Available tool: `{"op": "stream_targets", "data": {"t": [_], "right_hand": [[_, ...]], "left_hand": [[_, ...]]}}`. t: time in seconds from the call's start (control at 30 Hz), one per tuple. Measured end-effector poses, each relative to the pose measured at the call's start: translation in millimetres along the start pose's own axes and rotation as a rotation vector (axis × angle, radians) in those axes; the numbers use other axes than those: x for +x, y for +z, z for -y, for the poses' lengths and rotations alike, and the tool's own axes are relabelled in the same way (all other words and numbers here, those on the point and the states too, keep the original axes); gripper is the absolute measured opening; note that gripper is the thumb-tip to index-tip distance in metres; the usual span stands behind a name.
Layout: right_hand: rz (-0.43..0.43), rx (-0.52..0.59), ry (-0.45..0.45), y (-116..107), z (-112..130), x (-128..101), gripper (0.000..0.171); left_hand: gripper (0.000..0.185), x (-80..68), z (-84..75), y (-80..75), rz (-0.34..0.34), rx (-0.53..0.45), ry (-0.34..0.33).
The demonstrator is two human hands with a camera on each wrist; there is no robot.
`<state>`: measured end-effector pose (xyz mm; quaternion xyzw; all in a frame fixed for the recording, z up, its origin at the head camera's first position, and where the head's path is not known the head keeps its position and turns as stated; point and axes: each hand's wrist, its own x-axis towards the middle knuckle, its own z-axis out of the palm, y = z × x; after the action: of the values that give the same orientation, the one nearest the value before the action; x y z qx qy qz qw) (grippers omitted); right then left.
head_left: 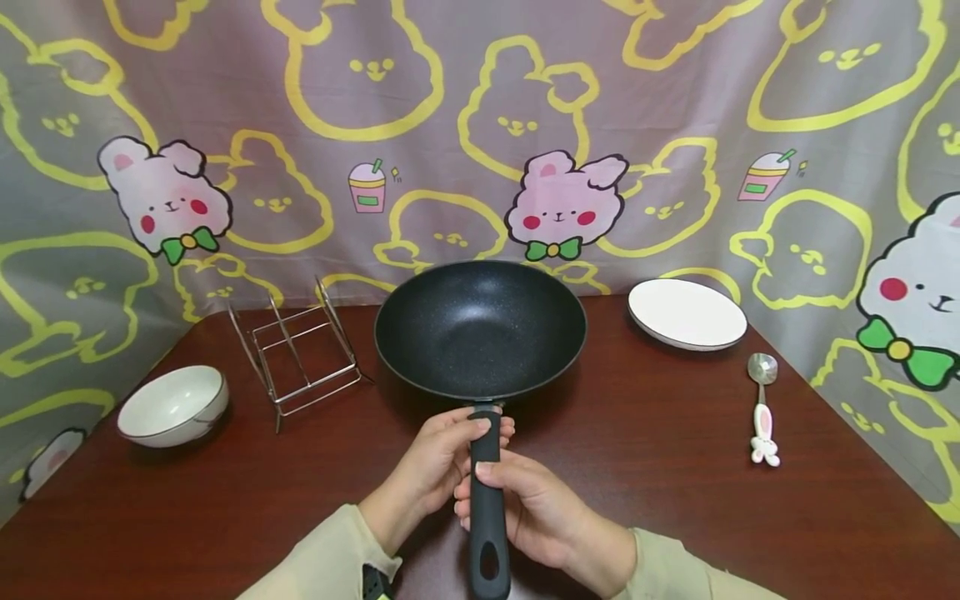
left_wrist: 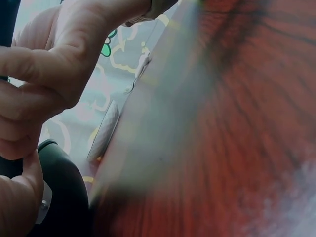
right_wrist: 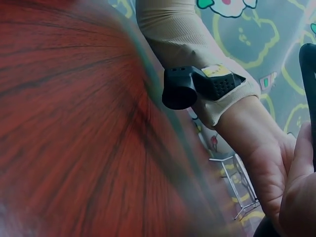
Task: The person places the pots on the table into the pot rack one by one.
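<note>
A black wok (head_left: 480, 325) is in the middle of the head view, its bare inside tilted towards me. Its long black handle (head_left: 489, 508) points at me. Close to the pan, my left hand (head_left: 438, 458) grips the handle, thumb on top. Lower down, my right hand (head_left: 543, 508) holds it from the right, thumb also on top and fingers curled beneath. Part of the wok's dark outer side (left_wrist: 61, 192) shows in the left wrist view. Whether its base touches the table is hidden. Both hands (right_wrist: 266, 158) appear close together in the right wrist view.
On the brown table (head_left: 660, 483), a white bowl (head_left: 172, 407) and a wire rack (head_left: 300, 358) stand left of the wok. To its right are a white plate (head_left: 686, 312) and a spoon with a rabbit-shaped handle (head_left: 762, 421). A patterned curtain (head_left: 450, 108) hangs behind.
</note>
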<state>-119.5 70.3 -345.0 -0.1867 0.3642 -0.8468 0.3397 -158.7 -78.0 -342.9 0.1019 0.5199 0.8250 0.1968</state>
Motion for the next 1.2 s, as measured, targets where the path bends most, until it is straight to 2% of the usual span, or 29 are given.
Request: {"op": "stream_targets", "data": {"t": [0.4,0.67,1.2], "right_hand": [[0.0,-0.05,0.045,-0.8,4.1,-1.9,0.015],[0.005,-0.069,0.044,-1.0,3.9,-4.0,0.015],[0.028,-0.12,0.017,5.0,10.3,-7.9,0.018]], "left_hand": [[0.047,1.2,2.6,-2.0,0.007,0.016,-0.004],[0.047,1.3,4.4,-1.5,0.016,0.03,0.029],[0.042,0.2,-1.5,5.4,0.058,0.074,0.173]]}}
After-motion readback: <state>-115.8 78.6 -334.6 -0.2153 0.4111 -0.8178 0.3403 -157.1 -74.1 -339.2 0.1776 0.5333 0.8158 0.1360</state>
